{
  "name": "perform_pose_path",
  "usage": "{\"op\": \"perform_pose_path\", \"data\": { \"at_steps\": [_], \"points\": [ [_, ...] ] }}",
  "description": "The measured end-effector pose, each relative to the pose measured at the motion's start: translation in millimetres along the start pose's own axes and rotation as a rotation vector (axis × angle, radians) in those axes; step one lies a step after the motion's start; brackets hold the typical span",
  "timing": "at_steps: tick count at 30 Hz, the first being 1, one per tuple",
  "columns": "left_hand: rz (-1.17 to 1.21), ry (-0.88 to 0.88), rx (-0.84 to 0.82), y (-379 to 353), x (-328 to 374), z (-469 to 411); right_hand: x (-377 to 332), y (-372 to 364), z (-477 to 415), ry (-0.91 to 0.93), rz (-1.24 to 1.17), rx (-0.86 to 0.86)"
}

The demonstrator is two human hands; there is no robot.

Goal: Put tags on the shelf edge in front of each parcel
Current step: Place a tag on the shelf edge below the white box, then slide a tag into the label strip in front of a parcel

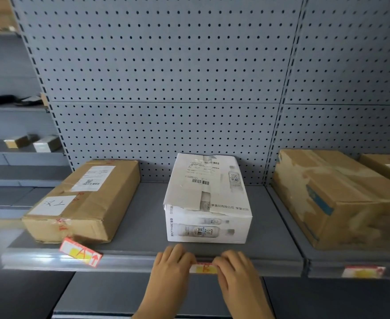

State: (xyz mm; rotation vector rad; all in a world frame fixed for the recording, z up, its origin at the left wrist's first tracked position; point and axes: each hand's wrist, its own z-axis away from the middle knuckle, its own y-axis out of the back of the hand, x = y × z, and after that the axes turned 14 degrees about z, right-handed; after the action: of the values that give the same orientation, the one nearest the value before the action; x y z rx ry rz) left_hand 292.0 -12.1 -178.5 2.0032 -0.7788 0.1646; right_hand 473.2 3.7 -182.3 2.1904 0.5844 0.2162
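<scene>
A white drinks carton (206, 199) stands in the middle of the grey shelf. On the shelf edge (129, 261) right in front of it sits a red, white and yellow tag (203, 268). My left hand (171, 267) presses the tag's left end and my right hand (235, 268) presses its right end. Left of the carton lies a brown parcel (83, 201); a second tag (80, 251) rests tilted and crooked on the edge before it. A third tag (362, 271) sits flat on the edge below the big brown box (336, 199) at the right.
Grey pegboard (166, 77) forms the back wall. Another parcel (387, 168) shows at the far right. A lower shelf (143, 295) runs beneath my hands. Shelves at the far left hold small boxes (46, 143).
</scene>
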Motion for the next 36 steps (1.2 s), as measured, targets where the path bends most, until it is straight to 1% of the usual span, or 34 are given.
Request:
{"op": "perform_pose_path", "data": {
  "at_steps": [4,8,10,12,16,22,27,31,33,36],
  "points": [
    [-0.002,0.029,-0.038,0,3,0,0,2,1,0.010,0.007,0.036],
    [0.016,0.027,-0.034,-1,7,10,1,-1,10,-0.021,0.042,0.087],
    [0.044,0.037,-0.047,0,11,16,1,-1,19,0.016,0.052,0.136],
    [0.084,0.040,-0.068,3,15,23,-1,-3,33,0.046,0.014,0.140],
    [0.156,0.075,-0.133,9,18,32,-14,-15,63,0.080,-0.067,0.029],
    [0.262,0.135,-0.147,12,19,36,-33,-11,77,0.058,-0.163,-0.100],
    [0.190,0.103,-0.141,16,21,31,-29,0,78,0.011,-0.181,-0.164],
    [0.109,0.096,-0.139,21,22,29,-23,-7,83,0.014,-0.212,-0.226],
    [0.084,0.142,-0.091,30,15,33,-28,-8,78,0.011,-0.228,-0.264],
    [0.039,0.227,-0.018,62,-8,42,-48,-12,59,0.049,-0.259,-0.255]
  ]
}}
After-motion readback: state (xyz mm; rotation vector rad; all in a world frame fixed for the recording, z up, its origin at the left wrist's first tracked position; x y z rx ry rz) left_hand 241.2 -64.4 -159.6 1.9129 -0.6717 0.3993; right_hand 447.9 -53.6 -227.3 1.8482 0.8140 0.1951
